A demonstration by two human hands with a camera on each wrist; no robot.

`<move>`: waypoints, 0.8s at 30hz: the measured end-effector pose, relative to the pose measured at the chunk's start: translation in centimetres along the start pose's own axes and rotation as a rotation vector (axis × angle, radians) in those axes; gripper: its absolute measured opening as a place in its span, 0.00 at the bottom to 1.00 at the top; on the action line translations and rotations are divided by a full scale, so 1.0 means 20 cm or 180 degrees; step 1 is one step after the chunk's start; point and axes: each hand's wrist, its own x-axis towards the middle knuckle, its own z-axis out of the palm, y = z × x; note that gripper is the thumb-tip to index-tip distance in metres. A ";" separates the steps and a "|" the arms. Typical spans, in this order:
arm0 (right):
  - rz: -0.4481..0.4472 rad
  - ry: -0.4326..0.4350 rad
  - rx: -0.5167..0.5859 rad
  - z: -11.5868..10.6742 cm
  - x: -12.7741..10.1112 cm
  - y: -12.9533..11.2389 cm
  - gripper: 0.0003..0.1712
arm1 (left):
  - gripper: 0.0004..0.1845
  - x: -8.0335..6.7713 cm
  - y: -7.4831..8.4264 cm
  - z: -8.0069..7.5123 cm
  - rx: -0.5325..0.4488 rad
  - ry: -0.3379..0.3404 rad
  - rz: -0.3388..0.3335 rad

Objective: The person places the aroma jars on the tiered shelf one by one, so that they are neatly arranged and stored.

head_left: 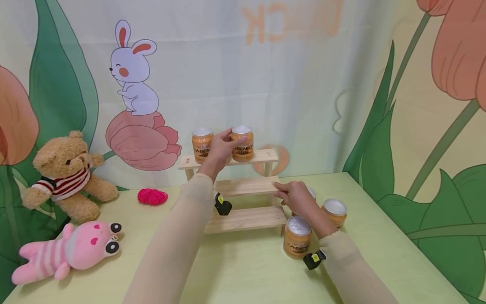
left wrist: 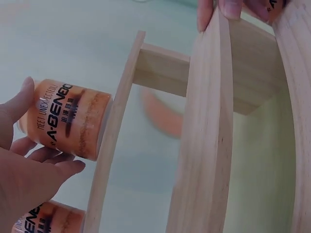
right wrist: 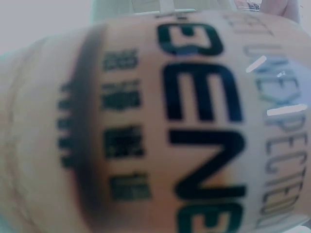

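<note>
Head view: orange-filled jars point(head_left: 242, 144) on shelf point(head_left: 262, 156)

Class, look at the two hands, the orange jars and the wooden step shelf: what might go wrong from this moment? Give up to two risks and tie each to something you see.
1. The left hand holds a jar on the top step, beside a second jar; a nudge might knock that one off the narrow board.
2. The right hand rests on the middle step with three jars around its wrist; pulling back might tip one.

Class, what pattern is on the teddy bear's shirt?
Red and white stripes on the teddy bear's shirt, clearest in the head view.
</note>
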 end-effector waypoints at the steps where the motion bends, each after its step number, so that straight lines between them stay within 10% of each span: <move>1: 0.0003 0.0003 -0.0013 0.00 0.00 0.00 0.24 | 0.39 0.00 0.00 0.00 0.0049 -0.0015 0.0021; 24: -0.0011 0.0025 -0.0028 0.02 0.00 0.01 0.24 | 0.44 -0.24 0.14 -0.11 0.0993 0.0004 0.0507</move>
